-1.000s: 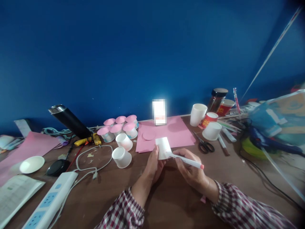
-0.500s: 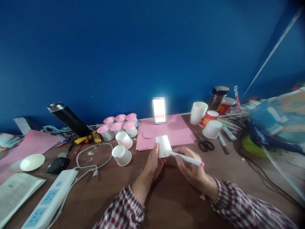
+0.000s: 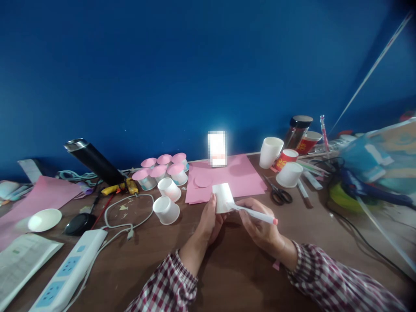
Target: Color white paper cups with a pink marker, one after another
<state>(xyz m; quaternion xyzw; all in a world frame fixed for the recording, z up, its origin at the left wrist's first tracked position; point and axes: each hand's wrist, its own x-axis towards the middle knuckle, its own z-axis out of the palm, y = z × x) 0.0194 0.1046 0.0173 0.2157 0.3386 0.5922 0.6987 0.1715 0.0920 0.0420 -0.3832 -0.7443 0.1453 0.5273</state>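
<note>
A white paper cup (image 3: pixel 222 196) is tilted in my left hand (image 3: pixel 209 220), whose thumb lies along its near left side. My right hand (image 3: pixel 258 223) is closed round a white marker (image 3: pixel 260 214) with a reddish end; the marker's tip meets the lower right of the cup's wall. Beyond the cup lie pink paper sheets (image 3: pixel 238 173) with a pink paper disc (image 3: pixel 203 179) on top. To the left stand two white upside-down cups (image 3: pixel 166 210) and several cups topped with pink discs (image 3: pixel 177 169).
Black scissors (image 3: pixel 281 196), white cups (image 3: pixel 289 175), red cups (image 3: pixel 286 159) and a dark-lidded jar (image 3: pixel 299 125) are on the right. At left are a black flask (image 3: pixel 94 161), a yellow glue gun (image 3: pixel 131 186), a white cable and a power strip (image 3: pixel 69 268). A pixelated bright patch covers something by the wall.
Both hands stay almost in place, with the marker tip still at the cup's lower right wall. The whole view has shifted very slightly.
</note>
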